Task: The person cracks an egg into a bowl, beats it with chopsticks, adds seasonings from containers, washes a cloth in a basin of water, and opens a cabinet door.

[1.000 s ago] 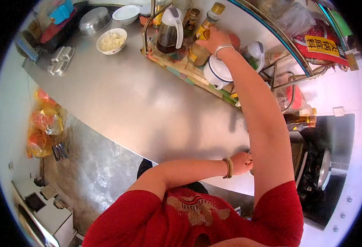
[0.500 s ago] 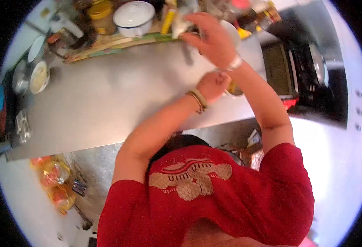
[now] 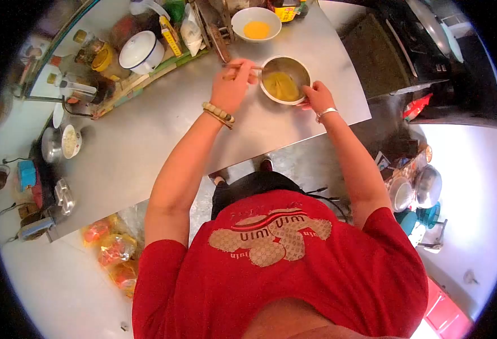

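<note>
A metal bowl (image 3: 302,72) with yellow liquid (image 3: 282,87) in it stands on the steel counter near its front edge. My right hand (image 3: 319,97) is closed on the bowl's right rim. At the bowl's left side, my left hand (image 3: 234,85), with a beaded bracelet on the wrist, is closed round chopsticks (image 3: 256,68) that reach to the rim. Just behind sits a white bowl (image 3: 238,24) holding orange-yellow liquid.
A low shelf (image 3: 146,80) carries a white lidded pot (image 3: 141,52), jars and bottles. Far left are a bowl of pale food (image 3: 71,141) and a metal divided tray (image 3: 64,196). A stove (image 3: 423,48) stands at the right.
The view has swung right. My right hand has left the shelf bottle and now holds the bowl's rim. My left hand is now at the bowl's left with chopsticks.
</note>
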`<move>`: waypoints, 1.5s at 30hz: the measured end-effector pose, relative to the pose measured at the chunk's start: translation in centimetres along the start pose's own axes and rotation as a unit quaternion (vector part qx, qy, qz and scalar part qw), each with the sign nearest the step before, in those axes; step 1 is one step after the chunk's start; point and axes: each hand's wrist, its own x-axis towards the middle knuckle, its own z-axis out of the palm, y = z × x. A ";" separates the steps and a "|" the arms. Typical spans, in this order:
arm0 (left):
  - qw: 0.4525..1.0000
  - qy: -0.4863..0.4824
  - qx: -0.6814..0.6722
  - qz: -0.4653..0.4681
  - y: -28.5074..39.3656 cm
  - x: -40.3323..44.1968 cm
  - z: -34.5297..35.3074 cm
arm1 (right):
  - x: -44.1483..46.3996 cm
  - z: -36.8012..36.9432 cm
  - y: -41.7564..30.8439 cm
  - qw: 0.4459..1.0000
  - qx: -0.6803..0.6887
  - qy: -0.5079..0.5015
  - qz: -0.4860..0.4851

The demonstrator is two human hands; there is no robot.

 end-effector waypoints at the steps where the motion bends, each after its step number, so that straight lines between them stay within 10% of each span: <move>1: 1.000 0.001 0.006 0.003 0.0 -0.2 -0.1 | -0.1 0.2 -0.3 1.000 0.005 -0.003 -0.003; 4: 0.993 -0.049 -0.043 -0.099 0.8 -1.3 -0.4 | -1.2 0.2 -1.7 0.999 0.009 0.034 -0.026; 7: 0.998 0.048 0.003 0.046 1.1 -1.9 -0.2 | -1.4 -0.7 -1.8 0.997 -0.034 0.031 -0.068; 9: 0.992 -0.039 -0.031 -0.114 1.6 -2.2 -0.2 | -1.6 -1.4 -2.2 0.994 -0.059 0.035 -0.079; 13: 0.997 0.036 -0.067 0.019 0.6 -1.7 1.3 | -2.3 -2.7 -2.2 0.997 -0.031 0.026 -0.072; 16: 0.982 -0.082 -0.092 -0.141 1.3 -1.4 1.7 | -2.7 -3.5 -1.9 0.998 -0.007 0.020 -0.060; 18: 0.998 -0.011 -0.039 0.054 1.6 -0.9 2.6 | -3.1 -3.9 -1.7 0.998 0.019 0.017 -0.055; 21: 0.984 -0.137 -0.048 -0.103 3.2 -0.9 2.3 | -4.3 -4.3 -1.7 0.994 0.010 0.057 -0.091; 25: 0.994 -0.055 -0.048 0.076 2.7 0.0 3.1 | -4.7 -5.0 -0.8 0.991 0.006 0.083 -0.108; 28: 0.978 -0.188 -0.032 -0.087 3.5 -0.4 2.9 | -5.9 -5.3 -1.1 0.988 -0.029 0.101 -0.117; 31: 0.988 -0.091 -0.040 0.118 3.5 -0.2 3.4 | -7.3 -5.5 -1.4 0.986 -0.002 0.130 -0.104; 33: 0.978 -0.196 0.043 -0.064 5.1 -0.9 2.6 | -8.0 -5.5 -1.0 0.984 0.016 0.144 -0.104; 37: 0.987 -0.143 -0.038 0.069 3.8 -1.0 3.8 | -9.3 -5.4 -1.1 0.983 0.074 0.147 -0.084; 40: 0.966 -0.231 -0.051 -0.103 3.5 -0.8 3.4 | -9.6 -5.7 -0.6 0.985 0.054 0.147 -0.065; 43: 0.983 -0.153 -0.073 0.064 2.7 -1.0 3.6 | -9.8 -5.6 0.1 0.985 0.054 0.150 -0.068; 45: 0.963 -0.240 -0.056 -0.110 3.4 -1.1 3.1 | -10.0 -5.6 0.0 0.987 0.033 0.148 -0.057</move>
